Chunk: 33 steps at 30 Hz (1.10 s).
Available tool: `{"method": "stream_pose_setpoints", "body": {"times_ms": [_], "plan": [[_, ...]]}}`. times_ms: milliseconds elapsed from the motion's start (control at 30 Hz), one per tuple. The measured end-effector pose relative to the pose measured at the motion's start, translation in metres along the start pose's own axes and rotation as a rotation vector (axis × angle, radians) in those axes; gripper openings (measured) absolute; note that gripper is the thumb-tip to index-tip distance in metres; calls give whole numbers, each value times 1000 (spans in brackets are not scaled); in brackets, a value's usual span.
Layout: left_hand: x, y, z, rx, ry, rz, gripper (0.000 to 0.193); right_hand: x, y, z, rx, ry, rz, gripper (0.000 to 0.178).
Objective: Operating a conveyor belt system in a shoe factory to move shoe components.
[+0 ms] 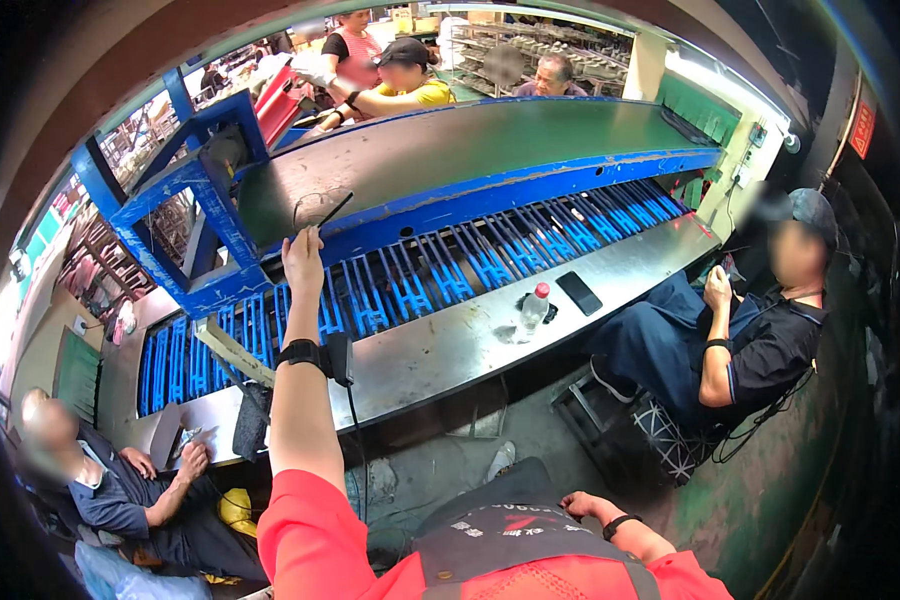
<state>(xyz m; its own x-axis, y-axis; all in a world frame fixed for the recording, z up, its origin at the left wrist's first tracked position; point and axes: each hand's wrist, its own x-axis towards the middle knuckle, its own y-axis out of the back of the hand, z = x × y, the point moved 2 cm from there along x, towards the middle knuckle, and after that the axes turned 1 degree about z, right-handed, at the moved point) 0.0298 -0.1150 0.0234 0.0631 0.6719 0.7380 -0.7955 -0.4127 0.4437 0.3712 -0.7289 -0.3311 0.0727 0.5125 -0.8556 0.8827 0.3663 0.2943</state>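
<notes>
My left arm reaches forward across the steel ledge. At its end my left hand (pixel 302 255) is closed in a pinch on a thin black strip (pixel 337 208), which sticks up to the right over the edge of the green conveyor belt (pixel 450 150); a thin dark loop shows beside it. Below the hand lie the blue slotted racks (pixel 410 292). Low by my waist, my right hand (pixel 578 504) rests against the dark apron (pixel 500 530) with its fingers curled, and nothing shows in them.
A clear bottle with a red cap (pixel 534 308) and a black phone (pixel 579 293) lie on the steel ledge (pixel 450 345). Seated co-workers are at left (pixel 120 480) and right (pixel 760 330). Others work beyond the belt. A blue frame (pixel 185 220) rises at left.
</notes>
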Motion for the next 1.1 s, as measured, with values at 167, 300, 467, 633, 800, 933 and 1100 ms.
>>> {"method": "stream_pose_setpoints", "body": {"times_ms": [167,300,467,633,800,933,1100], "plan": [[0,-1,6,-1,26,-15,33,-2,0,3,62,-9,5,22],[0,2,3,-2,36,-2,33,-5,2,-6,33,-31,6,20],[1,2,4,2,41,9,32,15,-2,12,-2,23,5,17],[-1,1,5,-12,26,32,32,26,0,23,-83,98,30,18],[-1,0,5,7,40,15,33,17,2,13,-76,59,54,20],[-1,0,0,34,25,27,34,11,4,6,-81,6,36,23],[0,-4,0,34,31,0,34,11,1,13,-3,-25,3,20]]}}
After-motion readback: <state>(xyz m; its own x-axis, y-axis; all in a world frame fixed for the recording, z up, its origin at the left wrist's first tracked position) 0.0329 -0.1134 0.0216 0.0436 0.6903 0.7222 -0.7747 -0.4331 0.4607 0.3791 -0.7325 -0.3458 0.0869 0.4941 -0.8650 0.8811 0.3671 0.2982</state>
